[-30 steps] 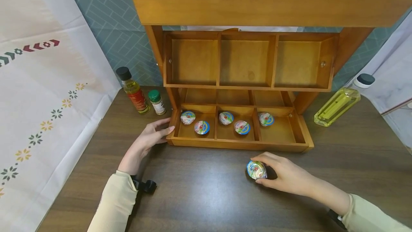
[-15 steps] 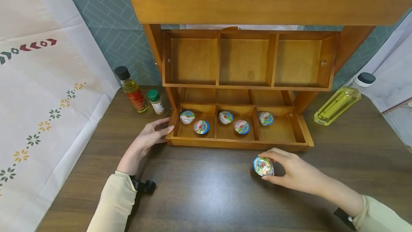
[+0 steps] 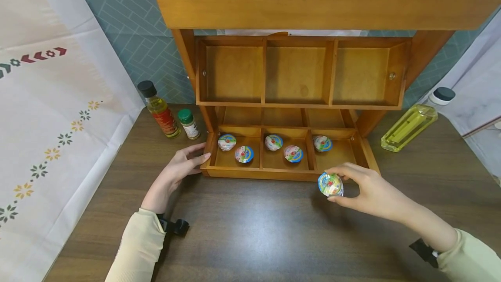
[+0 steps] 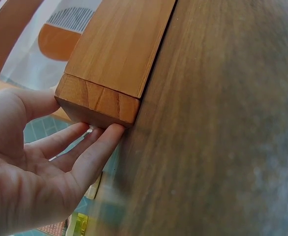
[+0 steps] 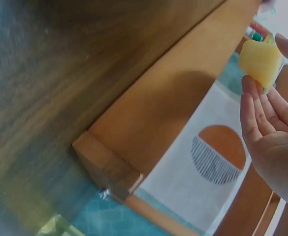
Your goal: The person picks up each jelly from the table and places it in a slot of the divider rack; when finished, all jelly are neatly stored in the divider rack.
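Note:
My right hand (image 3: 365, 190) pinches a small jelly cup (image 3: 330, 184) with a shiny printed lid between thumb and fingers. The cup is off the table, just over the front edge of the wooden rack's lowest tray (image 3: 235, 172). In the right wrist view, this jelly cup (image 5: 261, 61) looks yellow from the side. My left hand (image 3: 180, 169) touches the left end of that tray with thumb and fairly straight fingers; the left wrist view shows its fingertips against the wood. Inside the tray, the left compartment has two jelly cups (image 3: 244, 154), the middle two (image 3: 293, 154), the right one (image 3: 322, 143).
Above the lowest tray, the rack has a three-compartment middle tray (image 3: 299, 77) and a jutting top tray (image 3: 313, 5). An oil bottle (image 3: 162, 114) and a green-capped spice jar (image 3: 188, 124) stand left of it. Another oil bottle (image 3: 409, 127) stands to the right.
My right hand has carried the jelly cup right and toward the tray, from over the table to the tray's front edge. The left hand has kept its place on the tray's end.

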`<move>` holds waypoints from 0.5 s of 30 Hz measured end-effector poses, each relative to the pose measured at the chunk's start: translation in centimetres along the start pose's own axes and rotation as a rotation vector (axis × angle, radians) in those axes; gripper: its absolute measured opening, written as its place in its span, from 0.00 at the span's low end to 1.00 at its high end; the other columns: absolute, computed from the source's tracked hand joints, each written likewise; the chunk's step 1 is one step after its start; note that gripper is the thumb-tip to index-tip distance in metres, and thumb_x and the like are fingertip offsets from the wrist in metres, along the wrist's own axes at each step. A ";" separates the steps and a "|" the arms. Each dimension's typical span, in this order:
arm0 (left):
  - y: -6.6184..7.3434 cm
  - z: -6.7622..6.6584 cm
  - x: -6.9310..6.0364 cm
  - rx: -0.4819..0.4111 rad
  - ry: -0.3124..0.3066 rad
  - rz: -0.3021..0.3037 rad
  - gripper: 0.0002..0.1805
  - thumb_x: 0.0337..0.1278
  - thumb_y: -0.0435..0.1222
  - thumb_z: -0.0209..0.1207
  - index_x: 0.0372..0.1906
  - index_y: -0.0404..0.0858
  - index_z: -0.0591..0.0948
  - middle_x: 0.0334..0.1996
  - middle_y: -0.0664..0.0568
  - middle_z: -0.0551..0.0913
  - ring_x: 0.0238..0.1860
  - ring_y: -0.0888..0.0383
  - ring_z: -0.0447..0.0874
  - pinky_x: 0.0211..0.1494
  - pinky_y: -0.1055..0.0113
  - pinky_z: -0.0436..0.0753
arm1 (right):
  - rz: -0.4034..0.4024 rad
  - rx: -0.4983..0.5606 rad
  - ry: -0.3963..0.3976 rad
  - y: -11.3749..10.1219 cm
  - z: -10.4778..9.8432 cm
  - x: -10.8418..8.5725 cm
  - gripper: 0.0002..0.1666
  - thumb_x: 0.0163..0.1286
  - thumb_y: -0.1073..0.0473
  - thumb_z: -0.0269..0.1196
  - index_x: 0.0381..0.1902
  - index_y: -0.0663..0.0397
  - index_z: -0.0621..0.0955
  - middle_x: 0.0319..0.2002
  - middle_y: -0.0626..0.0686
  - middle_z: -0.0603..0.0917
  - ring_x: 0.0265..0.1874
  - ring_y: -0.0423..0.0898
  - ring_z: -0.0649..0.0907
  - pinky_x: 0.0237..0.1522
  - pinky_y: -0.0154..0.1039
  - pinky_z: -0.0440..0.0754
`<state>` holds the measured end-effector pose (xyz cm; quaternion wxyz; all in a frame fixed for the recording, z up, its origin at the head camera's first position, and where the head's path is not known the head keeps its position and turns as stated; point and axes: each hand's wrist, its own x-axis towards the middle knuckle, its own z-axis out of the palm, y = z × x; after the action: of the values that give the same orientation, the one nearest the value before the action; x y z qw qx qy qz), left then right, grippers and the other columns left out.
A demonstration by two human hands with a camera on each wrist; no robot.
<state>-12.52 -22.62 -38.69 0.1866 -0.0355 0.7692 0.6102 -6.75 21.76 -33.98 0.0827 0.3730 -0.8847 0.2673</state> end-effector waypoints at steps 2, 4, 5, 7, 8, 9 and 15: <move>0.0 0.0 0.0 0.002 0.000 0.001 0.36 0.63 0.42 0.56 0.71 0.36 0.57 0.69 0.40 0.58 0.60 0.46 0.68 0.60 0.48 0.71 | 0.000 0.008 0.021 0.2 -0.3 0.1 0.36 0.39 0.62 0.78 0.50 0.47 0.78 0.40 0.38 0.79 0.35 0.34 0.78 0.39 0.20 0.74; 0.0 0.0 0.0 0.003 0.000 0.002 0.36 0.63 0.42 0.57 0.71 0.36 0.57 0.69 0.40 0.58 0.60 0.46 0.68 0.60 0.48 0.71 | 0.007 0.008 0.036 0.5 -0.6 0.2 0.36 0.39 0.62 0.78 0.50 0.47 0.78 0.40 0.38 0.79 0.34 0.34 0.78 0.39 0.20 0.74; 0.0 -0.1 0.0 0.003 0.001 0.002 0.36 0.63 0.42 0.56 0.71 0.36 0.57 0.69 0.41 0.58 0.60 0.46 0.68 0.60 0.48 0.71 | 0.014 0.012 0.042 0.6 -0.7 0.2 0.36 0.39 0.62 0.78 0.50 0.48 0.79 0.40 0.38 0.79 0.34 0.34 0.78 0.39 0.20 0.74; 0.0 -0.1 -0.1 0.003 0.003 0.002 0.36 0.63 0.42 0.56 0.71 0.36 0.57 0.69 0.41 0.58 0.60 0.46 0.68 0.60 0.48 0.71 | 0.037 0.013 0.054 1.1 -0.9 0.3 0.36 0.39 0.62 0.78 0.50 0.48 0.79 0.38 0.38 0.80 0.33 0.33 0.78 0.39 0.20 0.75; 0.0 -0.1 -0.1 0.003 0.003 0.003 0.36 0.63 0.42 0.57 0.71 0.36 0.57 0.69 0.41 0.58 0.60 0.46 0.68 0.60 0.48 0.72 | 0.058 0.012 0.057 1.4 -1.0 0.2 0.36 0.39 0.62 0.78 0.51 0.49 0.79 0.38 0.38 0.80 0.33 0.33 0.78 0.39 0.20 0.75; 0.0 -0.1 -0.1 0.003 0.004 0.003 0.36 0.63 0.42 0.57 0.71 0.36 0.57 0.69 0.41 0.58 0.60 0.46 0.68 0.60 0.48 0.72 | 0.086 0.013 0.060 1.7 -1.1 0.2 0.36 0.40 0.61 0.78 0.51 0.49 0.79 0.38 0.38 0.80 0.33 0.33 0.78 0.38 0.21 0.76; 0.0 0.0 -0.1 0.002 0.001 0.005 0.36 0.63 0.42 0.56 0.71 0.36 0.57 0.68 0.40 0.59 0.59 0.47 0.69 0.60 0.48 0.71 | 0.332 0.099 0.040 3.3 -1.9 0.1 0.32 0.50 0.56 0.74 0.54 0.50 0.78 0.38 0.45 0.82 0.35 0.31 0.79 0.36 0.25 0.79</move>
<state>-12.48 -22.67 -38.67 0.1848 -0.0338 0.7700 0.6097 -9.24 24.67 -33.70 0.0364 0.2199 -0.9181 0.3279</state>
